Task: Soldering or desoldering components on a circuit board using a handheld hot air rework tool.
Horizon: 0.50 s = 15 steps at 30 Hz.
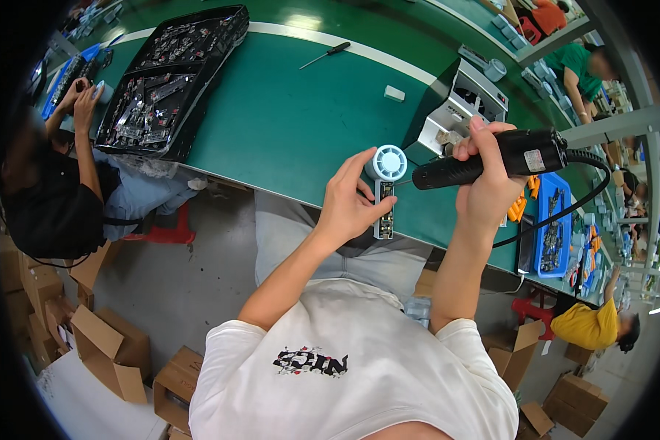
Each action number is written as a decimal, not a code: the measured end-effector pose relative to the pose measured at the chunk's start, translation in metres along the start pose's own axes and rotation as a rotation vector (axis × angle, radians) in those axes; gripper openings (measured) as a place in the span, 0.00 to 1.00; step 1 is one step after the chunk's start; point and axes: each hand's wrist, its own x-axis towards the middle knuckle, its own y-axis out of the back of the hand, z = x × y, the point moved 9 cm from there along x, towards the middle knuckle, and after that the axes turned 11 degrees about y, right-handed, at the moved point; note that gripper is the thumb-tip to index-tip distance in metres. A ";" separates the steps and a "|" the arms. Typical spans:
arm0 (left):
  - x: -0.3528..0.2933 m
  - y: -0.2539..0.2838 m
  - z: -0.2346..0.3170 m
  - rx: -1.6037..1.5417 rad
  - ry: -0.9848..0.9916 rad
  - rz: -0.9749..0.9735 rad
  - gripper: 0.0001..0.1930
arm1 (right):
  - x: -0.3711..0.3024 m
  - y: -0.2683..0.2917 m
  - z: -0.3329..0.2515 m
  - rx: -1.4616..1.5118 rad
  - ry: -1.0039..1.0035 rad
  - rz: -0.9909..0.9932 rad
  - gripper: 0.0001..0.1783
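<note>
My left hand [345,202] grips a small handheld fan at the table's near edge. The fan has a round pale-blue head [390,163] with a spoked grille, and its opened handle [384,216] shows a narrow circuit board. My thumb lies across the board, and the fingers are behind the fan. In my right hand [482,183] is a black electric screwdriver [436,174], held nearly level with its tip pointing left. Its thin bit reaches toward the upper part of the board; whether it touches a screw is too small to tell. A cable [601,176] loops from the tool's rear.
A silver and black machine [436,125] stands just beyond my right hand. A black tray [236,33] of small parts lies left, with a hand screwdriver [326,55] and a white block [394,93] farther back. Right are orange pieces [518,209] and a blue bin [541,253]. A co-worker [59,183] sits left.
</note>
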 end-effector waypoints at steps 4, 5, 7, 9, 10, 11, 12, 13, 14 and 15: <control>0.000 -0.001 -0.001 0.000 0.011 -0.010 0.42 | 0.000 -0.002 -0.003 -0.004 0.022 -0.004 0.08; 0.001 0.000 -0.001 -0.006 0.000 -0.002 0.42 | -0.001 -0.002 -0.003 -0.014 0.017 -0.009 0.08; 0.000 0.000 0.000 -0.011 -0.010 0.001 0.42 | -0.001 -0.003 -0.002 -0.007 0.017 -0.011 0.08; 0.000 0.000 0.000 -0.012 -0.006 0.003 0.43 | 0.000 -0.003 -0.003 0.001 0.018 -0.012 0.08; 0.000 0.000 0.000 -0.011 -0.006 0.001 0.43 | 0.000 -0.002 -0.003 0.001 0.015 -0.011 0.08; 0.000 0.000 0.000 -0.009 -0.006 0.004 0.43 | 0.000 -0.002 -0.003 0.002 0.012 -0.011 0.08; 0.000 -0.001 0.000 -0.006 -0.007 0.005 0.43 | 0.000 -0.002 -0.003 0.001 0.012 -0.010 0.08; 0.000 -0.001 0.000 -0.006 -0.007 0.004 0.43 | 0.001 -0.001 -0.003 -0.002 0.013 -0.004 0.08; 0.001 -0.002 0.000 -0.006 -0.006 0.003 0.43 | 0.001 -0.001 -0.004 -0.004 0.015 0.001 0.08; 0.000 -0.001 0.000 -0.005 -0.004 0.003 0.43 | 0.001 -0.001 -0.003 -0.003 0.013 0.001 0.08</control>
